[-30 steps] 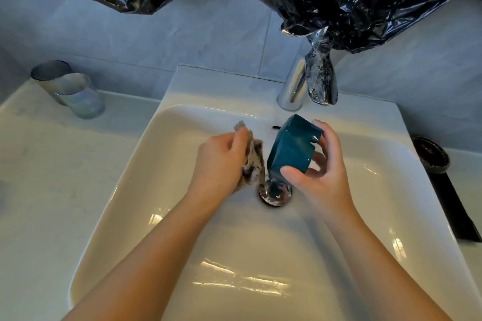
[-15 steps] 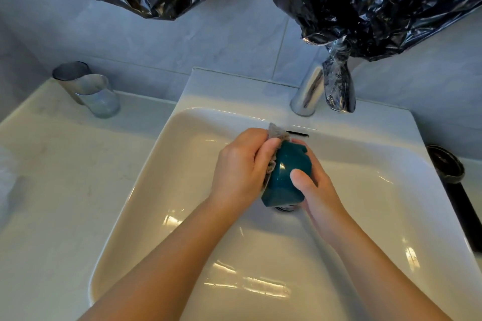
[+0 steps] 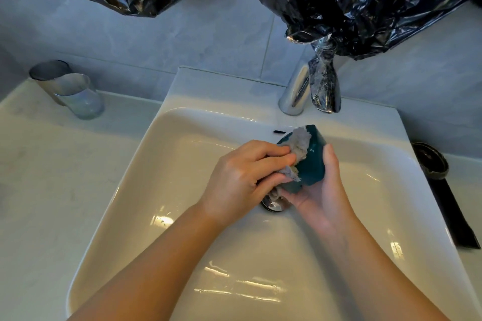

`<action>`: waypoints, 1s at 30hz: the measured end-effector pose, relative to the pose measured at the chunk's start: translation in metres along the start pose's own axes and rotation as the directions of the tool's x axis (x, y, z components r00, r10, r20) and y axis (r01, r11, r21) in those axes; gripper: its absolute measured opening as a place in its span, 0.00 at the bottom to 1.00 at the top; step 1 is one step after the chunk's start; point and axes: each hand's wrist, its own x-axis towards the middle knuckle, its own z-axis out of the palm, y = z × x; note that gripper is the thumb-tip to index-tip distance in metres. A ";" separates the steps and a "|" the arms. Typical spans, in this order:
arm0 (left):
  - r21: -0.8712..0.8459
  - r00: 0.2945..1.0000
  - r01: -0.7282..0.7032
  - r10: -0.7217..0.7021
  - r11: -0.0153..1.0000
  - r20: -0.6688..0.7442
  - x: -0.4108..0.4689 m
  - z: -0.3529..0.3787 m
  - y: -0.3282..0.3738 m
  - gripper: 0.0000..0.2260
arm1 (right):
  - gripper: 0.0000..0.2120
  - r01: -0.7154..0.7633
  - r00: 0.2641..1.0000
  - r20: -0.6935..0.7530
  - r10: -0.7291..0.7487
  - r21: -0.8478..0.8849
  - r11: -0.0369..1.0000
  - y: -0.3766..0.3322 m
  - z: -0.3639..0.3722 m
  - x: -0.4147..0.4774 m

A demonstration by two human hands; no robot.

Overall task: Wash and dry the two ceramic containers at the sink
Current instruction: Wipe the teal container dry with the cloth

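At your far left, two metal cups (image 3: 75,96) stand touching each other on the pale, faintly speckled counter (image 3: 39,164). They are close to the grey tiled wall and well apart from your hands. Next comes the glossy white sink (image 3: 146,190), a rounded rectangle with bright glints on its wet slope.

Over the basin, your left hand (image 3: 242,177) has its fingers curled round a ragged grey rag (image 3: 300,148) and presses it against the teal ceramic container (image 3: 311,167). The rag hides the container's left side and part of its rim, so you cannot make out its mouth. The container is smooth and shiny and lies tilted. Your right hand (image 3: 320,190) cradles it from beneath, with the thumb clamped on its right face. The two hands meet around it, right above the chrome drain (image 3: 273,206), which they half cover.

Behind them a chrome tap (image 3: 296,92) rises from the sink's back ledge. Its spout is wrapped in wrinkled film and its top disappears into crinkled black plastic (image 3: 365,2) hanging across the upper view. At the right edge a dark round object (image 3: 430,161) sits on a black strip (image 3: 455,214). What it is cannot be told.
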 end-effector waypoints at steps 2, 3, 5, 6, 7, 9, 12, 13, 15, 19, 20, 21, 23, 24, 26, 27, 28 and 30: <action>0.022 1.000 0.031 -0.031 0.999 -0.007 -0.001 -0.002 -0.002 0.09 | 0.29 -0.008 1.000 -0.006 0.009 0.095 0.995 -0.001 -0.002 0.000; 0.026 0.996 0.090 -0.090 0.996 -0.027 0.000 -0.004 -0.004 0.08 | 0.30 -0.013 1.000 -0.012 0.015 0.139 0.990 -0.001 -0.004 0.001; 0.005 0.958 0.274 -0.272 0.962 -0.087 0.000 -0.011 -0.011 0.07 | 0.35 -0.022 1.000 0.018 0.020 0.148 0.989 -0.001 -0.006 0.002; -0.005 0.929 0.356 -0.354 0.934 -0.108 0.001 -0.014 -0.013 0.07 | 0.33 -0.023 0.999 0.045 0.018 0.125 0.992 -0.002 -0.005 0.001; -0.014 0.902 0.417 -0.415 0.909 -0.115 0.002 -0.016 -0.015 0.06 | 0.31 -0.023 0.997 0.073 0.016 0.090 0.996 -0.001 -0.004 0.000; -0.036 0.878 0.469 -0.470 0.882 -0.091 0.006 -0.015 -0.012 0.08 | 0.32 -0.023 0.986 0.164 0.022 0.001 1.000 0.003 0.001 -0.002; 0.016 0.914 0.404 -0.403 0.914 -0.049 0.009 -0.010 -0.002 0.10 | 0.38 0.040 0.978 0.210 -0.019 -0.096 0.995 0.013 -0.001 0.001; 0.030 0.933 0.360 -0.359 0.932 -0.036 0.010 -0.008 0.003 0.10 | 0.36 0.070 0.981 0.190 -0.047 -0.112 0.991 0.014 0.000 0.001; -0.008 0.955 0.297 -0.297 0.955 -0.028 0.013 -0.003 0.012 0.09 | 0.26 0.074 0.988 0.144 -0.058 -0.106 0.992 0.013 -0.003 0.003; -0.065 0.955 0.280 -0.285 0.958 -0.089 0.013 -0.002 0.007 0.07 | 0.28 0.016 0.985 0.172 0.014 -0.171 0.985 0.013 -0.004 0.000; -0.050 0.949 0.295 -0.299 0.954 -0.102 0.012 -0.003 0.002 0.07 | 0.35 -0.001 0.985 0.167 0.035 -0.200 0.980 0.016 -0.003 0.000; -0.028 0.943 0.313 -0.314 0.949 -0.108 0.011 -0.006 -0.002 0.07 | 0.41 -0.008 0.985 0.164 0.047 -0.229 0.973 0.018 0.000 0.000; 0.009 0.936 0.341 -0.339 0.940 -0.090 0.009 -0.010 -0.008 0.10 | 0.47 0.008 0.983 0.180 0.035 -0.235 0.972 0.020 0.005 -0.001; 0.017 0.935 0.348 -0.346 0.937 -0.075 0.008 -0.011 -0.010 0.10 | 0.48 0.033 0.982 0.189 0.008 -0.217 0.976 0.020 0.006 -0.001; 0.016 0.932 0.362 -0.361 0.932 -0.041 0.008 -0.011 -0.010 0.09 | 0.48 0.099 0.980 0.188 -0.068 -0.157 0.983 0.016 0.003 0.000; 0.006 0.927 0.374 -0.374 0.927 -0.019 0.008 -0.009 -0.009 0.09 | 0.48 0.129 0.979 0.174 -0.106 -0.128 0.983 0.014 0.000 0.001; -0.011 0.923 0.384 -0.384 0.923 0.001 0.009 -0.008 -0.007 0.10 | 0.47 0.152 0.978 0.157 -0.134 -0.107 0.983 0.013 -0.003 0.002; -0.077 0.922 0.388 -0.388 0.919 0.018 0.010 -0.005 -0.001 0.10 | 0.47 0.178 0.979 0.114 -0.166 -0.098 0.979 0.011 -0.007 0.004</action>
